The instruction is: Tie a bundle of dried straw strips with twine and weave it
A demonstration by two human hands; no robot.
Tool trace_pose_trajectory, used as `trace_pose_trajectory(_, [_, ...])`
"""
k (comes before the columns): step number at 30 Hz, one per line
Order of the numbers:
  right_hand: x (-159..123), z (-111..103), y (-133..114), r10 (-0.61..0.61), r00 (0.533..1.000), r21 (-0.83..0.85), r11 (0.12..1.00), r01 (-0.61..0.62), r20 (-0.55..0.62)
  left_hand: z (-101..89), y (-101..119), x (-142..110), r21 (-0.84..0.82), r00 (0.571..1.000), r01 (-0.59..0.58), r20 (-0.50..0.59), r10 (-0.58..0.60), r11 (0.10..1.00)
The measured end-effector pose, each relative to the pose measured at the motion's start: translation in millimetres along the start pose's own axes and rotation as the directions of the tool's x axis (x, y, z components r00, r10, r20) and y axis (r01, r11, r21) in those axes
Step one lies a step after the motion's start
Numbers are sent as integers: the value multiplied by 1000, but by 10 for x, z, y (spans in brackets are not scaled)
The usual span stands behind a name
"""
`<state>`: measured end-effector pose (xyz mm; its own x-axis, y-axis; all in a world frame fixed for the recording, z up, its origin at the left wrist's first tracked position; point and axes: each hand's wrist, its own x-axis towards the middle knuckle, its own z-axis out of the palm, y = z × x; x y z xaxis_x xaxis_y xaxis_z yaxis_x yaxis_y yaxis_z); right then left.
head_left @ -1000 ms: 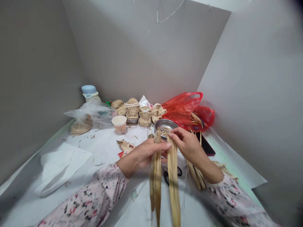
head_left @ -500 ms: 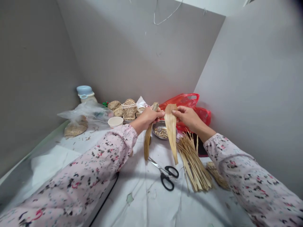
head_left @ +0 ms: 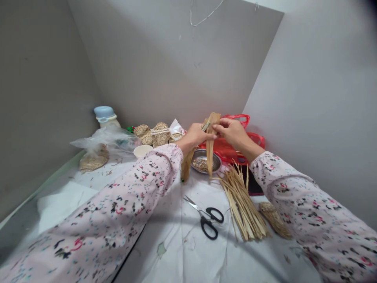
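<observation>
Two strips up right now: a dried husk strip (head_left: 186, 167) and a paler husk strip (head_left: 209, 151), both held above the steel bowl (head_left: 212, 165), hanging side by side and just apart at their lower ends.
Left grip: the left hand (head_left: 194, 135) is curled shut around the dried husk strip, with its tail dropping below the fist toward the table.
Right grip: the right hand (head_left: 232, 133) is pinched closed on the paler husk strip near its top, thumb and fingers together, and the strip hangs nearly straight down.
Between the hands: they're right up close, fingertips almost meeting at the strips, though I can't call actual contact from here.
Under the hands: the bowl sits with pale scraps inside, in front of a red plastic bag (head_left: 226, 147).
On the paper-covered table (head_left: 176, 255): black-handled scissors (head_left: 207, 220) lie open, right beside a loose bundle of cut strips (head_left: 243, 208), with a woven piece (head_left: 273, 219) just past that.
Far end: small woven baskets (head_left: 160, 134), a paper cup (head_left: 142, 151), a clear plastic bag (head_left: 106, 137) and a bottle with a blue lid (head_left: 104, 114).
Sleeves: floral on both arms, reaching in from either side.
</observation>
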<state>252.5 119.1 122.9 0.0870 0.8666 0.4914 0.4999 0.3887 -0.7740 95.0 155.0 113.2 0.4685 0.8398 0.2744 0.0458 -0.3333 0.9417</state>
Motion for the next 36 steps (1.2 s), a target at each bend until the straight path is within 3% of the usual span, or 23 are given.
trace_pose_trajectory(6, [11, -205, 41, 22, 1000, 30, 999, -22, -12, -65, -34, 26, 49, 994, 87, -74, -83, 995])
trace_pose_trajectory(10, [-124, -56, 53, 133, 987, 64, 988, -138, 85, -28, -37, 43, 15, 987, 84, -136, -82, 996])
trace_pose_trajectory(13, [-178, 71, 204, 151, 973, -7, 988, -152, 172, -44, -67, 64, 11, 977, 88, -197, -84, 996])
trace_pose_trajectory(17, [-159, 73, 411, 129, 982, -99, 988, -116, 137, -114, -151, 68, 8, 969, 106, -223, -102, 994])
trace_pose_trajectory(21, [-139, 49, 348, 87, 993, -132, 988, -76, 83, -97, -190, 61, -2, 967, 116, -227, -113, 993])
trace_pose_trajectory(25, [-177, 154, 244, 86, 984, -4, 996, -87, 157, -31, -150, 78, 21, 963, 100, -253, -92, 995])
trace_pose_trajectory(28, [-249, 218, 307, 173, 966, -53, 985, -166, 191, -48, -118, 106, 60, 947, 92, -313, -69, 994])
trace_pose_trajectory(32, [-306, 182, 329, 180, 970, -101, 981, -165, 162, -99, -132, 121, 108, 929, 98, -368, -52, 989])
trace_pose_trajectory(36, [-190, 189, 150, 130, 991, 16, 991, -130, 19, -6, -167, 96, 122, 931, 112, -361, -61, 986])
